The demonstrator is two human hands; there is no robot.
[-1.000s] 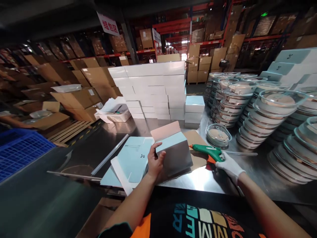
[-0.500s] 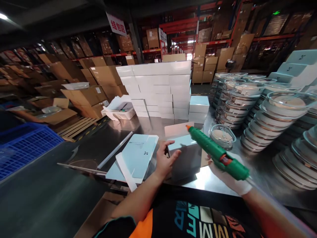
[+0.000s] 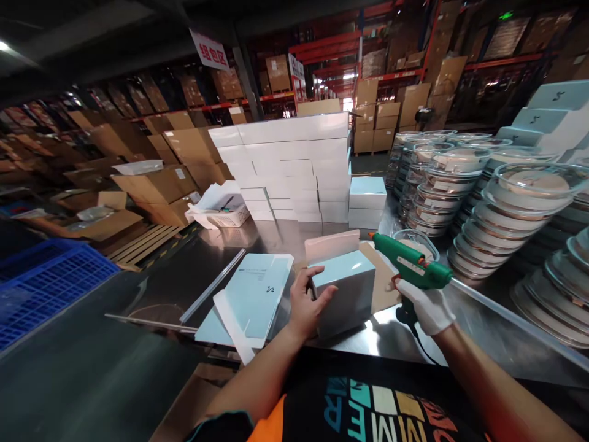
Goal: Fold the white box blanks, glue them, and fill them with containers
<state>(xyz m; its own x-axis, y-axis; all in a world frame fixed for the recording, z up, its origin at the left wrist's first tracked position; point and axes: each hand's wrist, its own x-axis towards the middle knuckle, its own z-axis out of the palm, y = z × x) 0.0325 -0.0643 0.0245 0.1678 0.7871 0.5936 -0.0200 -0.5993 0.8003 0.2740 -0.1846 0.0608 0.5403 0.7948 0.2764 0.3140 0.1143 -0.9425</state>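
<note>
I note left hand (image 3: 306, 310) pinching box (image 3: 348, 298) at 9 o'clock, right hand (image 3: 429, 308) clasping glue gun (image 3: 401, 256) at 2 o'clock. A wrist slip could scrape the box.

Here around me is a warehouse: tall red metal racking (image 3: 324, 42) at twelve o'clock, stacked brown cardboard cartons (image 3: 193, 146) at ten, slatted wooden pallet (image 3: 145, 244) at nine.
</note>
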